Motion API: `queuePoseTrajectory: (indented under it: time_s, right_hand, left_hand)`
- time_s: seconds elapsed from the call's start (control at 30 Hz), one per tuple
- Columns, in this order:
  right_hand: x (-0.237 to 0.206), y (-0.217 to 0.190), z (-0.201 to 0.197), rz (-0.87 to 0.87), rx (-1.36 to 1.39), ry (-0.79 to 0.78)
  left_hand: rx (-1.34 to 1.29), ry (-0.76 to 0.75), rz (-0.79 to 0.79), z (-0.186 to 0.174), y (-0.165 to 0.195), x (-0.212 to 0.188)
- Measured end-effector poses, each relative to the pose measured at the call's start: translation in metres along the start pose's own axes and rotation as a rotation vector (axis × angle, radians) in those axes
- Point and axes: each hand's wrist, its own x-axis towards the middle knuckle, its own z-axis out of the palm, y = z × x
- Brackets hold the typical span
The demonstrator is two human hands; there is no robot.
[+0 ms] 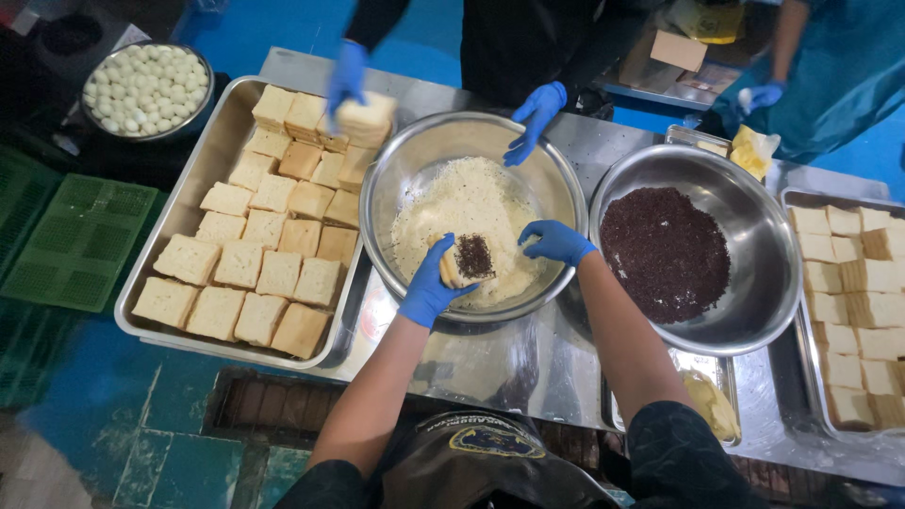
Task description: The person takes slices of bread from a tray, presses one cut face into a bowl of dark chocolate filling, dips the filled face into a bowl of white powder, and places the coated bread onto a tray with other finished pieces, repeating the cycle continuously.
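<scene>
Over the middle steel bowl (556, 203), my left hand (429, 287) is cupped snug around a bread slice (454, 267) with a dark heap of chocolate sprinkles (474, 255) already on it, so filling's done on this one. Right hand (556, 241) hovers just beside it, fingers loosely curled on nothing I can see. Pale crumbs (467, 203) lie under both; looks like coating isn't done yet. Bowl of dark sprinkles (665, 250) is off to the right, and the tray of plain slices (250, 259) on the left is mostly full, so plenty left.
</scene>
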Motion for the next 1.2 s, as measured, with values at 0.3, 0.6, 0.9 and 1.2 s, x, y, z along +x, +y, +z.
queuePoseTrajectory:
  time_s: [0.3,0.6,0.9,1.2]
  right_hand:
    - [0.004,-0.023,-0.012,0.113,0.086,0.005]
    - [0.015,-0.071,-0.012,-0.056,-0.287,-0.086]
    - [0.034,-0.075,-0.001,-0.386,-0.611,0.046]
    - [0.027,-0.085,0.006,-0.297,-0.495,0.02]
  left_hand:
    - [0.051,0.041,-0.054,0.025,-0.002,0.015]
    - [0.052,0.038,-0.099,0.043,-0.003,0.025]
    - [0.046,0.004,-0.088,0.039,0.002,0.019]
    - [0.017,-0.01,-0.072,0.037,0.005,0.02]
